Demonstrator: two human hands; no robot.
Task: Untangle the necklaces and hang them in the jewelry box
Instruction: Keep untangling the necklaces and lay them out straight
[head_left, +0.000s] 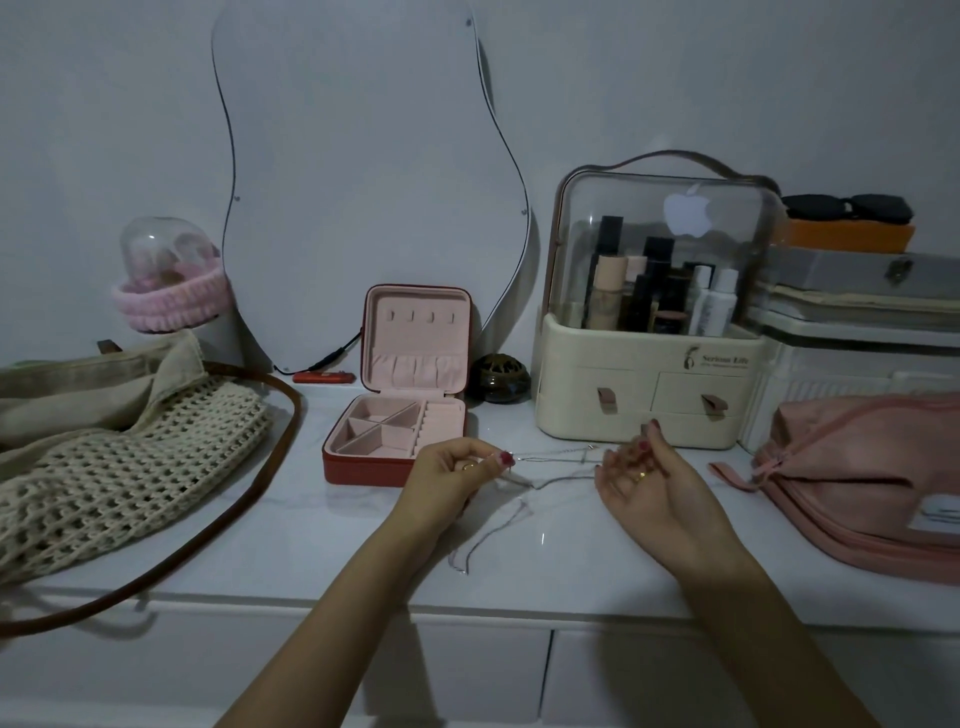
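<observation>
Centrally, thin silver tangled necklace chains (524, 488) stretch above the white table's front edge, pinched by the left hand (457, 467) and right hand (636, 467); light, limp, snag-prone, best held near knots. Open red jewelry box (400, 415) behind.

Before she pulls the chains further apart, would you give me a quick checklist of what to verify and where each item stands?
1. Jewelry box lid open: ok.
2. Hooks inside the lid free: ok, nothing hangs on them.
3. Left hand pinches a chain: ok.
4. Right hand has a firm hold: cannot tell, its fingers hide the contact.
5. Necklaces separated: not ok, strands cross between the hands.
6. Loose end lies on the countertop, clear of the edge: ok.
</observation>
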